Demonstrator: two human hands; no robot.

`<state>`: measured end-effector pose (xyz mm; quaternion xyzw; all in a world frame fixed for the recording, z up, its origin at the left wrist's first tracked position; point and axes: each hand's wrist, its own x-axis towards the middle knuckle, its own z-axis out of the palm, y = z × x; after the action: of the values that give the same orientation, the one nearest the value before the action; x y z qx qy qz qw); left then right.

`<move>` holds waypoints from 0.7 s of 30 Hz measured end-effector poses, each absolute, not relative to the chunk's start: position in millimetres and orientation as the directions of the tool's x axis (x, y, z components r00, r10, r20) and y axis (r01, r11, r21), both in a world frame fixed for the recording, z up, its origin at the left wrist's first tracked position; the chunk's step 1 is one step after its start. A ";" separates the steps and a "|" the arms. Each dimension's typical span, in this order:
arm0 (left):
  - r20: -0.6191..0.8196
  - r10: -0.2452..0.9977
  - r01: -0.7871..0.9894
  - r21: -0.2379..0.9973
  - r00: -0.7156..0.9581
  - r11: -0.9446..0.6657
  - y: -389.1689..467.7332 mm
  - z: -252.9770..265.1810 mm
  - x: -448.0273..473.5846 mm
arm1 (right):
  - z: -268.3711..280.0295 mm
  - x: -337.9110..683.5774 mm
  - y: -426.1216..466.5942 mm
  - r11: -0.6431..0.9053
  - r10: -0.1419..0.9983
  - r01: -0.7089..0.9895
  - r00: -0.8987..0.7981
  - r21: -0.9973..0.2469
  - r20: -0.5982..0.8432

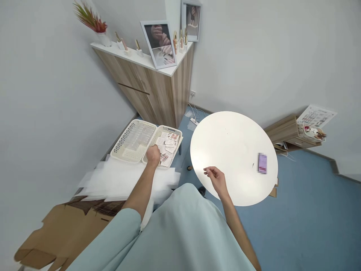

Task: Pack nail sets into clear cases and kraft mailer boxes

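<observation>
My left hand [153,155] is closed at the left side of a cream plastic basket [180,132] that holds several small printed cards [169,143]. Its fingertips are turned away from view, so whatever they hold is hidden. Over the near left edge of a round white table [234,150], my right hand [217,180] has thumb and fingers drawn together in a pinch. Anything between those fingertips is too small to name. A second cream basket [135,152], with clear plastic packs [139,135] inside, stands against the first one on its left.
White sheets [126,178] lie stacked before the baskets, with cardboard boxes [64,233] nearer me. A blurred purple item [262,163] rests on the table's right side. Behind stands a wooden cabinet [158,90] bearing picture frames and bottles. A power strip [194,121] lies on the floor.
</observation>
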<state>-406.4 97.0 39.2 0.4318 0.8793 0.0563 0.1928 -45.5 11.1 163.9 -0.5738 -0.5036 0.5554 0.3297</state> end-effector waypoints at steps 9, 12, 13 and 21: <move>-0.470 0.752 -0.196 0.881 -0.462 0.430 71.3 123.2 -305.6 | 161.3 -9.9 35.9 -0.279 0.937 0.151 -0.172 -0.948 -0.303; -0.502 0.822 -0.322 0.852 -0.271 0.414 55.7 141.6 -254.2 | 165.1 -7.0 42.2 -0.282 0.935 0.134 -0.183 -0.950 -0.303; -0.501 0.834 -0.330 0.847 -0.230 0.418 51.5 146.2 -240.1 | 165.7 -5.8 43.3 -0.285 0.935 0.135 -0.180 -0.949 -0.306; -0.547 0.830 -0.265 0.820 -0.108 0.507 38.3 165.6 -184.7 | 154.3 18.4 33.4 -0.352 0.935 0.094 -0.019 -0.931 -0.355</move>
<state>-184.7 38.3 165.6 0.2348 0.6019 0.4376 0.6253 18.4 33.4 154.3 -0.5945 -0.4324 0.5680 0.3700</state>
